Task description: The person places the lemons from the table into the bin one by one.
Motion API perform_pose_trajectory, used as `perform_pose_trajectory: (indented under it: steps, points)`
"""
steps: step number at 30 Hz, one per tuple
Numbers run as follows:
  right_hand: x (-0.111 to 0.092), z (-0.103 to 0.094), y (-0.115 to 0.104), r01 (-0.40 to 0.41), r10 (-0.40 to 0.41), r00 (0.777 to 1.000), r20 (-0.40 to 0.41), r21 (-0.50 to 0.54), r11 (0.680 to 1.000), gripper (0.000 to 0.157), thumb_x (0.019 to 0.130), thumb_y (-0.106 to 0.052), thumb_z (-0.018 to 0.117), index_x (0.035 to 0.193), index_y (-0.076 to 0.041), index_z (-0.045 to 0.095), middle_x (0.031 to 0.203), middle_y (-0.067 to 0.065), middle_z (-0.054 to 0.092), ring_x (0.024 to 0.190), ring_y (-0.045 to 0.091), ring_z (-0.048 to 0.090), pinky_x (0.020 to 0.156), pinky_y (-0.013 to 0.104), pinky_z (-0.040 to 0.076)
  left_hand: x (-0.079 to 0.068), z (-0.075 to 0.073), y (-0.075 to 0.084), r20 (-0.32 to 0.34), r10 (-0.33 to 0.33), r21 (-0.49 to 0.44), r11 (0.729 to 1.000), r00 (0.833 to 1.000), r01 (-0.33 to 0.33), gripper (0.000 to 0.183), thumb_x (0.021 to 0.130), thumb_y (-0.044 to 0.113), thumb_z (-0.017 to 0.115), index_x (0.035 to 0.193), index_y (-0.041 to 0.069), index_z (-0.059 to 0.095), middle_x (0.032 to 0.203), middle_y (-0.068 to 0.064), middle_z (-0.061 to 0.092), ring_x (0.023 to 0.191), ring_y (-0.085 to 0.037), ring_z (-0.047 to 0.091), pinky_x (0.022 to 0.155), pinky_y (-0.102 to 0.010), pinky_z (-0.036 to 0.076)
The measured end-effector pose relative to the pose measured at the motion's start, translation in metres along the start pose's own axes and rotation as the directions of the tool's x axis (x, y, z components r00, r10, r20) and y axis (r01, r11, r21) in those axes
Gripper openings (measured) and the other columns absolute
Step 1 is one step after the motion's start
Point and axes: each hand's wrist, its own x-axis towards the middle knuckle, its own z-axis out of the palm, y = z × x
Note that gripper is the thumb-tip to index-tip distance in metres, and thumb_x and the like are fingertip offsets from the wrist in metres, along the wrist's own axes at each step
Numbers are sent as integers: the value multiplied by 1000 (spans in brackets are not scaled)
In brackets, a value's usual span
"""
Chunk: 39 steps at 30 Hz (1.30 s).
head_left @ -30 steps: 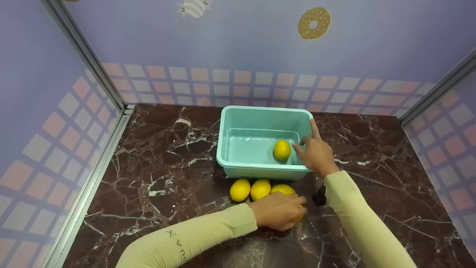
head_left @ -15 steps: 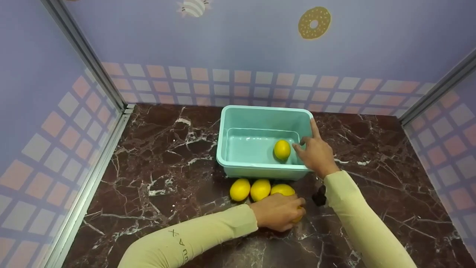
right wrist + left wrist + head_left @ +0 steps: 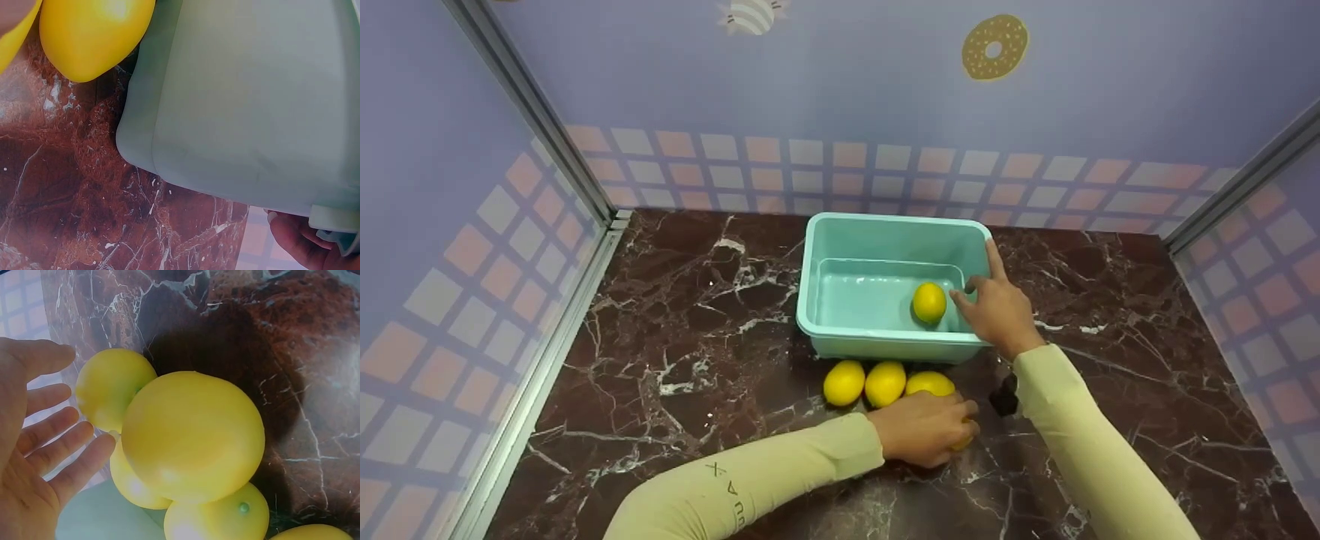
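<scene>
A pale teal plastic bin [image 3: 877,334] stands by the back wall with a yellow lemon [image 3: 929,303] inside. My right hand [image 3: 997,315] holds the bin's right side: one finger lies along the rim, others reach inside. In the right wrist view, fingertips [image 3: 292,239] show at the bin's edge. Several lemons lie in front of the bin, among them a left one [image 3: 844,383] and a middle one [image 3: 886,384]. My left hand [image 3: 924,429] lies over others, partly hiding them. In the left wrist view its loosely spread fingers reach beside a lemon [image 3: 115,388]; a larger-looking lemon [image 3: 194,436] is nearest the camera.
The dark marbled tabletop [image 3: 697,330] runs to a purple back wall [image 3: 870,82] with a tile pattern. Side panels with metal edging [image 3: 540,375] bound it left and right. A small black object [image 3: 1004,395] is beside the right sleeve.
The left hand has barely shifted over the lemons, a little to the right. The bin, the lemon inside it and the right hand stay in place.
</scene>
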Motion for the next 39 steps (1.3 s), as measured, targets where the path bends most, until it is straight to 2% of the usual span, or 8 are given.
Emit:
perform_pose_trajectory:
  steps: [16,22,28,33,39]
  points:
    - [2,0,-1,-15,15,1000,25,-1,1000,47,95,-42,55,112,0,67,164,8,2,85,38,64,80,55,50,5,6,2,0,49,45,998,999,-49,25,87,35,63,111,28,67,117,0,58,99,-16,57,71,-25,55]
    - [2,-1,0,-15,15,1000,26,4,1000,45,95,-41,56,111,-1,67,164,8,1,84,37,65,79,55,51,6,4,3,22,57,52,997,998,-58,29,86,39,65,114,30,67,118,0,58,100,-17,57,79,-26,53]
    - [1,-1,0,-13,13,1000,20,3,1000,42,94,-40,57,109,-2,68,164,9,2,81,35,64,76,53,50,6,8,7,64,40,16,999,997,-41,30,89,42,62,117,31,64,119,1,56,98,-16,57,76,-24,54]
    - [1,-1,0,-5,5,1000,11,13,1000,42,94,-41,57,106,-2,69,164,9,3,76,33,64,71,50,49,6,11,9,62,51,-1,999,997,-51,29,93,41,58,120,33,64,118,1,55,96,-15,57,73,-22,53]
    - [1,-1,0,-12,12,1000,13,15,1000,44,94,-41,57,108,-2,68,164,9,3,80,36,64,74,52,50,6,11,11,91,49,-19,999,995,-47,32,91,41,60,122,34,62,118,2,54,98,-13,57,64,-21,54]
